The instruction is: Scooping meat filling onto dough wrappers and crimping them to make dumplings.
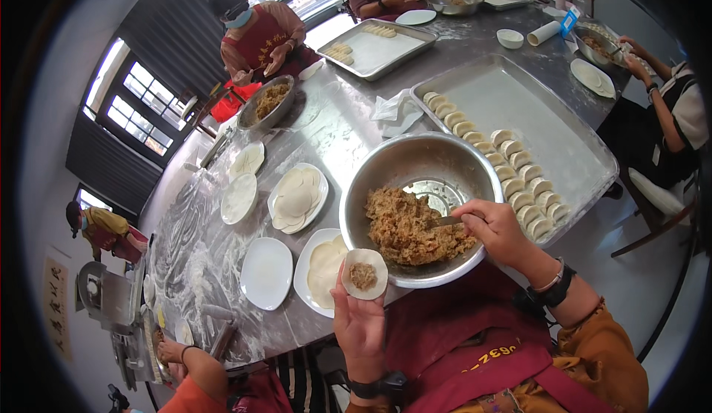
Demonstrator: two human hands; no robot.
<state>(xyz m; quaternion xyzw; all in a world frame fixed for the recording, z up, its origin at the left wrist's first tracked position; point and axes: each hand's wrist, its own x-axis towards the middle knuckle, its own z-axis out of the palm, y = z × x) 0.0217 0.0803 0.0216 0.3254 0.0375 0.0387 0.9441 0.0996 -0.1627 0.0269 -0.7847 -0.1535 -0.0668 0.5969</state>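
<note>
On the open fingers of my left hand (360,318) lies a round dough wrapper (380,269), with a dab of filling (362,275) at its middle. My right hand (496,229) grips a metal utensil (445,221) whose far end is in the minced filling (409,229) inside a large steel bowl (356,176). Beside my left hand, a white plate (303,257) holds a stack of wrappers (325,268). Right of the bowl, a metal tray (556,101) carries rows of folded dumplings (520,160).
More white plates (267,274) stand left on the floured metal table (189,235), some with wrappers. A rolling pin (218,312) lies near the front edge. Beyond are another filling bowl (268,107) and a dumpling tray (378,51). Several people are around the table.
</note>
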